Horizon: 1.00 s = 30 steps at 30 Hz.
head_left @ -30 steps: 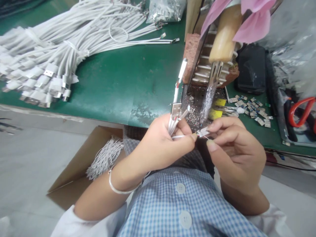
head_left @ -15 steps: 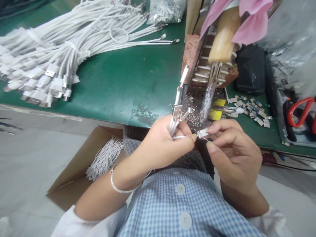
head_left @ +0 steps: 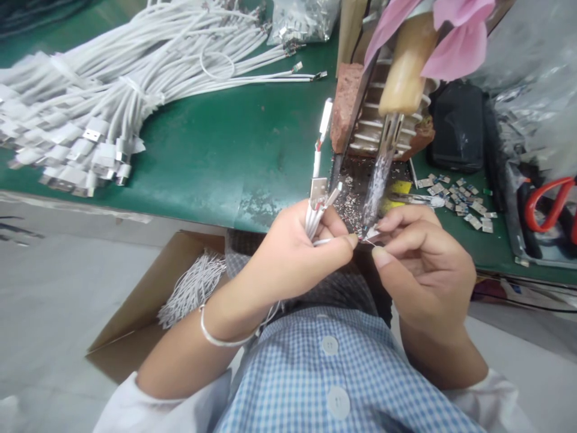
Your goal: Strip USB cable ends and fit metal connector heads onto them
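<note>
My left hand [head_left: 302, 240] is closed around a few white cables [head_left: 314, 216], whose stripped ends with coloured wires stick up past the fingers. One cable end lies pinched between its thumb and forefinger, pointing right. My right hand [head_left: 428, 264] pinches a small metal USB connector [head_left: 372, 233] against that end. A thin wire [head_left: 369, 242], likely solder, runs from its thumb towards the joint. Just above the connector is the whitish tip of a soldering iron [head_left: 373, 201] with a wooden handle [head_left: 408, 66]; whether they touch I cannot tell.
Bundled white USB cables [head_left: 135, 90] cover the left of the green table [head_left: 211, 162]. Loose connectors [head_left: 469, 201] lie right of the iron's coil stand [head_left: 372, 126], near red-handled scissors [head_left: 550, 204]. A cardboard box [head_left: 130, 322] with white cables stands below left.
Both hands have shifted slightly up, bringing the connector and cable end to the soldering iron's tip. The cables in my left hand moved a little left and up.
</note>
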Available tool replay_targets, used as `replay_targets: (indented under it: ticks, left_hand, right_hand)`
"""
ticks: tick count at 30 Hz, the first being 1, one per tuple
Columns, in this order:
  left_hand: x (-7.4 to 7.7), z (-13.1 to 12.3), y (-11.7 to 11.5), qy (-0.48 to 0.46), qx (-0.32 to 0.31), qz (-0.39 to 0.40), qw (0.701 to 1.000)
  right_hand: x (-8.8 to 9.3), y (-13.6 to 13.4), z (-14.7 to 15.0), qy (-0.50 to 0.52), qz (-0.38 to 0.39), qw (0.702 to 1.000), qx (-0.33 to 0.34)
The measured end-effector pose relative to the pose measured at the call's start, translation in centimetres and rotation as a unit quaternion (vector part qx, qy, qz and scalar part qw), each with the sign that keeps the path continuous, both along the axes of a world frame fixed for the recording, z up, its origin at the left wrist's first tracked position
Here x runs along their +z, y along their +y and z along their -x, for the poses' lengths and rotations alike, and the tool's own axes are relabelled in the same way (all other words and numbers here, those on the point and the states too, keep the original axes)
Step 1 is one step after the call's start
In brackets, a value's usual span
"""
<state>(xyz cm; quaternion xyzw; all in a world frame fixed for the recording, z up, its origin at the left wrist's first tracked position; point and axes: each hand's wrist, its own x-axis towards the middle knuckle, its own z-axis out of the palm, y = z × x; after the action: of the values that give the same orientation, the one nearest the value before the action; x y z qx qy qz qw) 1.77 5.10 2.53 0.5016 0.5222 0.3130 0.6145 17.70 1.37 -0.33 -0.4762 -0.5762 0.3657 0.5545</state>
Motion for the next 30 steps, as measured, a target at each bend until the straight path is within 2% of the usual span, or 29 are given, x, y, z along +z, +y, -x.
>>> replay_targets:
  ticks: [11,18,24,30]
  left_hand:
    - [0.1,0.0,-0.1,0.0,0.008,0.002,1.0]
    - [-0.1,0.2,-0.7,0.01,0.004,-0.003,1.0]
    - [0.1,0.7,-1.7,0.017,-0.021,0.014,1.0]
    - [-0.8,1.7,-3.5,-0.053,-0.079,0.03,0.995]
  right_hand:
    - [-0.1,0.2,-0.2,-0.025,-0.019,1.0,-0.003]
    - [-0.4,-0.2,-0.3,-0.033,-0.007,0.999,0.032]
    - [-0.5,-1.4,-0.6,-0.049,-0.018,0.998,0.047]
    - [-0.7,-2.6,-1.4,-0.058,-0.039,0.993,0.093]
